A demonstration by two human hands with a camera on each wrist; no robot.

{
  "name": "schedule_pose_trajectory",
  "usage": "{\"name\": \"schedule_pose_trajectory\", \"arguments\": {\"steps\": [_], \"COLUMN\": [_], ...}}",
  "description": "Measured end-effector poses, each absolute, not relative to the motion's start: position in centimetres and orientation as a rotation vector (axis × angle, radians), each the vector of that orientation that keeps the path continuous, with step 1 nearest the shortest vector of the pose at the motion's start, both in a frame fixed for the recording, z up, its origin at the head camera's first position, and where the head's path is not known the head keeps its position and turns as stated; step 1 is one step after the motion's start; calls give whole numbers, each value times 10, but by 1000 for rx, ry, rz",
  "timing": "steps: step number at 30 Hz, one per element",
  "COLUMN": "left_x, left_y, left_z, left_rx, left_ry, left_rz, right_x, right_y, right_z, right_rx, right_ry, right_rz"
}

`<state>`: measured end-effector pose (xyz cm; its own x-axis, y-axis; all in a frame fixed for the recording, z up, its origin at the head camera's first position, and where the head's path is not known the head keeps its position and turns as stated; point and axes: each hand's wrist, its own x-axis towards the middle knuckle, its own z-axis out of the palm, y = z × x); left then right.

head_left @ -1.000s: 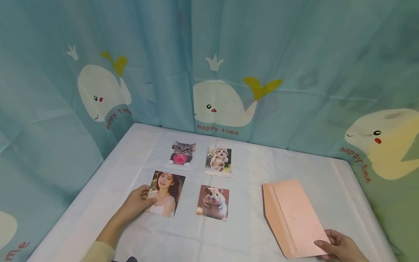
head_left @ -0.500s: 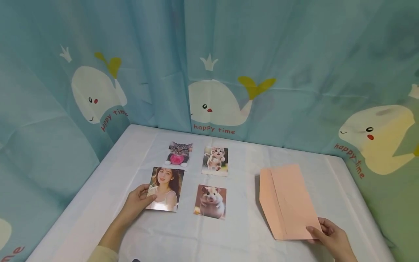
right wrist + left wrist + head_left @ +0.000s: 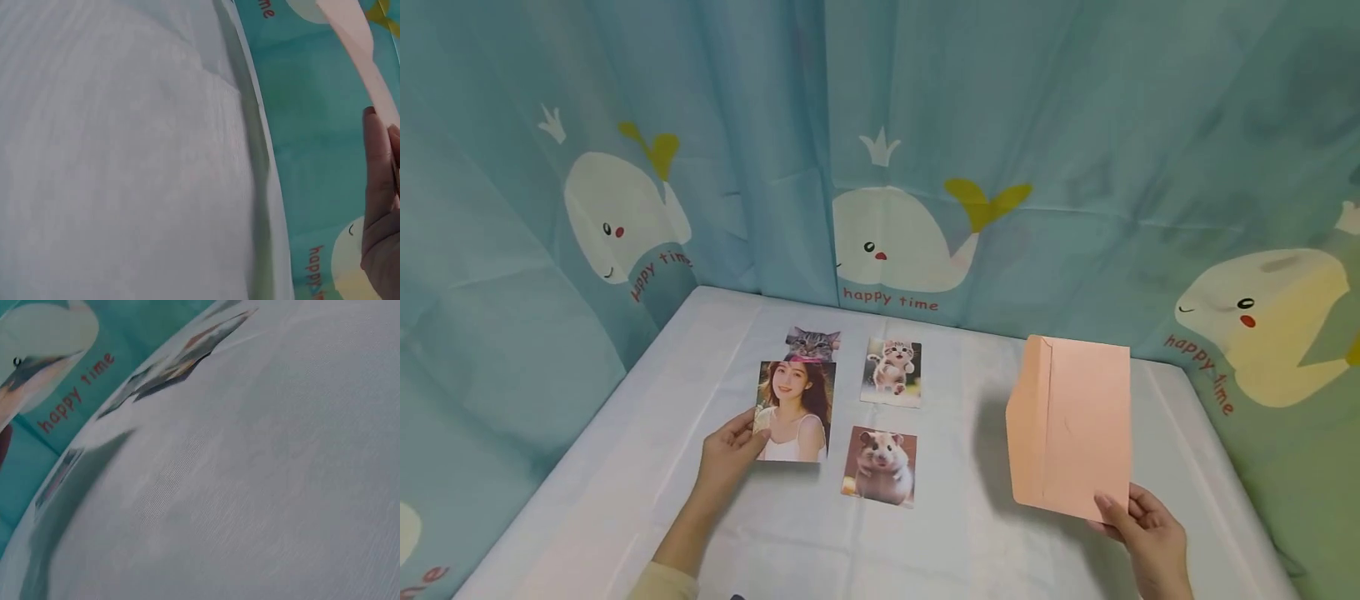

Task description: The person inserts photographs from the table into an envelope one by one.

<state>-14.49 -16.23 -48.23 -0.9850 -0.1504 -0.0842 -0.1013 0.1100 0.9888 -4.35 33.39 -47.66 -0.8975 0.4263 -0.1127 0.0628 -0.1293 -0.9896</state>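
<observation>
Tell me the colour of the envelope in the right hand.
The envelope is plain pale pink-peach, seen best in the head view.

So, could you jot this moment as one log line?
left hand: holds portrait photo | right hand: holds pink envelope, flap open | on table: hamster photo, kitten photo, tabby photo partly hidden

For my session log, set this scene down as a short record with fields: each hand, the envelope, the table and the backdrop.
Left hand: pinches the portrait photo by its left edge, above the table
Right hand: holds the pink envelope near its lower right corner, above the table
Envelope flap: unfolded, on the left side in the head view
On the table: tabby cat photo, partly hidden by the portrait photo; kitten photo; hamster photo
Table cover: white cloth
Backdrop: blue-green whale-print curtain
</observation>
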Motion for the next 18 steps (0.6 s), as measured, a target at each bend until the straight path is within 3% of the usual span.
{"name": "schedule_pose_trajectory", "arguments": {"steps": [6,18], "left_x": [-144,-146], "left_y": [-147,-125], "left_z": [-472,-461], "left_rx": [361,318], "left_ry": [-2104,-2009], "left_rz": [-2022,-2079], "right_x": [-50,-86], "right_y": [325,335], "right_z": [-471,-528], "right_rx": [-496,-333], "right_ry": [-1869,-1889], "right_rz": [2076,2010]}}
